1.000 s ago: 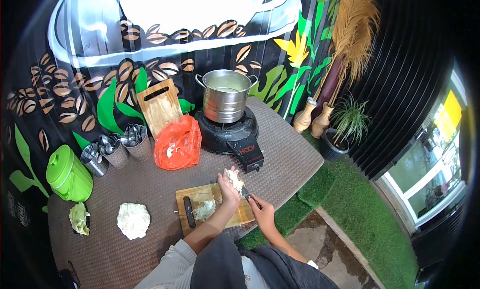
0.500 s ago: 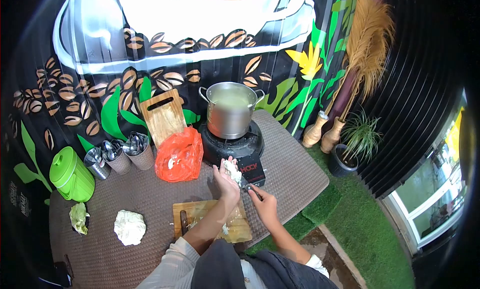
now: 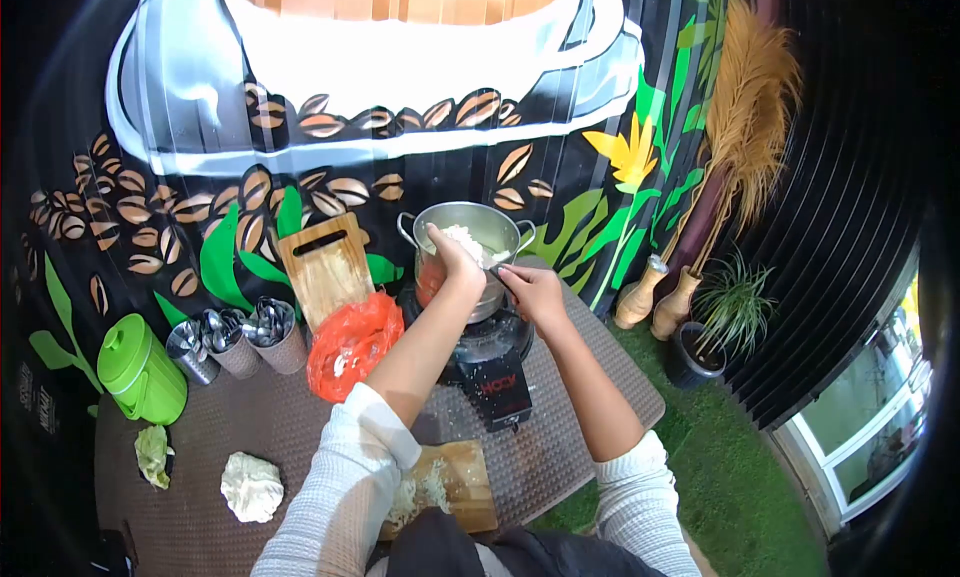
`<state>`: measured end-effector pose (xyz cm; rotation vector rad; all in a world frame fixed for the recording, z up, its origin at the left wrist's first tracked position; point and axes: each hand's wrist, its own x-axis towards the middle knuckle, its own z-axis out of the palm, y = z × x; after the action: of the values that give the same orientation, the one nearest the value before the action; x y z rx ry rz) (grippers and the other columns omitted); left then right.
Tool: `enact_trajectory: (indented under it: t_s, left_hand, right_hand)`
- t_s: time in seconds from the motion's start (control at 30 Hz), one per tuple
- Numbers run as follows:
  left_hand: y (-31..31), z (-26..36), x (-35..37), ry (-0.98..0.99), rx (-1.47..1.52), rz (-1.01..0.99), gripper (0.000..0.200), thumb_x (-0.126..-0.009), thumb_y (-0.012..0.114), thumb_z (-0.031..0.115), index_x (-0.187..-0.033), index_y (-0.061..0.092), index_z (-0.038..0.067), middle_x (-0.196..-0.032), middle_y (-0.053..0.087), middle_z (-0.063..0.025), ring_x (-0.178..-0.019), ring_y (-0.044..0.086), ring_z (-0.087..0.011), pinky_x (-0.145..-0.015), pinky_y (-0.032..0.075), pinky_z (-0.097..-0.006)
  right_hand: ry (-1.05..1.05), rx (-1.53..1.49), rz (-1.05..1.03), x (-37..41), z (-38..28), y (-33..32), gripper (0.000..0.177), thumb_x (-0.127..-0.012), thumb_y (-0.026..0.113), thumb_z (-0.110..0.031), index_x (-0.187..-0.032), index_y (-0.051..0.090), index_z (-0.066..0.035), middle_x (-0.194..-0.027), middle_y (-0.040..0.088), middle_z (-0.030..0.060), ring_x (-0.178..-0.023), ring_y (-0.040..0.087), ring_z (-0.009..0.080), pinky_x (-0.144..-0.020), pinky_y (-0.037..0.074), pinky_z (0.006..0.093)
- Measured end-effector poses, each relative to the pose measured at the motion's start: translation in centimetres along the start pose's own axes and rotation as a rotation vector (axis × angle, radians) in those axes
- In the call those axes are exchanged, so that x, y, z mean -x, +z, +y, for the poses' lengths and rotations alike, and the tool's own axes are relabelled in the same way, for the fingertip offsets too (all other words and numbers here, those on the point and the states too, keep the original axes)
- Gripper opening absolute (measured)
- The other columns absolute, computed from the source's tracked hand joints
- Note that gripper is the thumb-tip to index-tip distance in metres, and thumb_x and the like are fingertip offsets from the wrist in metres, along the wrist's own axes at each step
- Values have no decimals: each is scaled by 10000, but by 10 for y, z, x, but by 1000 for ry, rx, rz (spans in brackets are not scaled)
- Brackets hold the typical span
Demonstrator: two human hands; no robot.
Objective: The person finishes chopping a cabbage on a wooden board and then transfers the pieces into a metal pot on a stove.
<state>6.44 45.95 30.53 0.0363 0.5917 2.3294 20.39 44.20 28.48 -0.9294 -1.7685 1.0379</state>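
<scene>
My left hand (image 3: 458,263) is cupped round a heap of shredded cabbage (image 3: 462,239) at the pot's near rim. Just right of it, my right hand (image 3: 537,299) grips the dark handle of a knife (image 3: 498,272); its blade is mostly hidden by the cabbage and my left hand. The two-handled steel pot (image 3: 505,222) stands on a black stove (image 3: 495,347), and pale pieces show inside it. Below my forearms lies a wooden cutting board (image 3: 470,477) with more cabbage shreds (image 3: 432,487) on it.
A cabbage head (image 3: 252,487) and a loose leaf piece (image 3: 153,455) lie at left. Behind them stand a green lidded container (image 3: 140,369) and several cutlery cups (image 3: 232,345). A red plastic bag (image 3: 350,352) sits before an upright wooden board (image 3: 325,272).
Both hands have moved forward from above the stove's front to the pot's rim, carrying the shredded cabbage and the knife. My forearms have left the cutting board more exposed.
</scene>
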Motion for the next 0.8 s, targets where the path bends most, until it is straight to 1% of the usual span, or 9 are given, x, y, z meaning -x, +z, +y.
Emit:
enact_trajectory:
  t_s: [0.07, 0.13, 0.17, 0.2, 0.27, 0.3, 0.4, 0.53, 0.8]
  left_hand:
    - [3, -8, -33, -49, -3, -14, 762, -963, 371, 670, -1324, 512, 14, -1248, 583, -116, -1135, 564, -249, -998, 436, -376]
    - [1, -16, -67, -136, -133, -94, 791, -949, 400, 679, -1337, 492, -5, -1206, 605, -123, -1071, 602, -270, -974, 465, -403]
    - [1, -24, -87, -110, -158, -92, 777, -937, 428, 683, -1230, 581, -20, -1105, 643, -140, -1023, 630, -274, -943, 482, -388]
    - [1, -19, -91, -111, -159, -98, 777, -937, 428, 683, -1230, 581, -20, -1105, 643, -140, -1023, 630, -274, -943, 482, -388]
    - [-3, -1, -84, -6, -874, -239, 748, -950, 430, 656, -1111, 666, -35, -1034, 679, -179, -1041, 642, -298, -950, 470, -380]
    - [-2, 0, -79, 207, -1059, -240, 715, -982, 407, 609, -1061, 700, -39, -1035, 694, -236, -1085, 640, -340, -949, 459, -398]
    - [-6, 11, -73, 329, -1210, -435, 679, -1006, 382, 572, -1152, 671, -25, -1096, 684, -265, -1123, 622, -400, -962, 446, -427]
    - [-14, 7, -74, 463, -1230, -561, 610, -1031, 363, 507, -1121, 676, -9, -1044, 671, -287, -1075, 622, -438, -922, 464, -439]
    - [-19, 6, -71, 578, -1138, -506, 513, -1037, 432, 415, -1042, 679, -34, -964, 685, -266, -982, 665, -394, -860, 489, -391]
  right_hand:
    - [-14, 27, 13, -24, 8, 6, 298, -879, 726, -262, -1062, 750, -28, -637, 676, 109, -521, 585, 124, -542, 465, 314]
    - [-49, 85, 69, -42, 20, 14, 291, -928, 703, -255, -1112, 747, -33, -612, 592, -2, -456, 462, 50, -422, 350, 243]
    - [-110, 137, 119, -50, 28, 17, 295, -914, 703, -255, -1102, 747, -32, -666, 669, 67, -524, 577, 113, -499, 446, 292]
    - [-111, 136, 125, -53, 31, 16, 295, -914, 703, -255, -1102, 747, -32, -666, 669, 67, -524, 577, 113, -499, 446, 292]
    - [-357, 284, 290, -56, 36, 15, 302, -903, 695, -245, -1118, 738, -38, -746, 714, 156, -651, 686, 225, -623, 518, 347]
    - [-344, 399, 286, -54, 35, 13, 303, -895, 682, -227, -1133, 726, -45, -879, 715, 200, -780, 709, 329, -692, 544, 404]
    - [-514, 684, 228, -48, 36, 8, 320, -903, 661, -219, -1182, 689, -65, -958, 711, 171, -830, 693, 350, -708, 551, 418]
    - [-449, 751, 215, -43, 27, 9, 325, -912, 638, -202, -1220, 651, -97, -1001, 697, 148, -869, 681, 349, -723, 548, 426]
    - [-419, 686, 239, -33, 35, 10, 308, -927, 634, -198, -1218, 667, -101, -987, 694, 147, -899, 675, 344, -752, 542, 429]
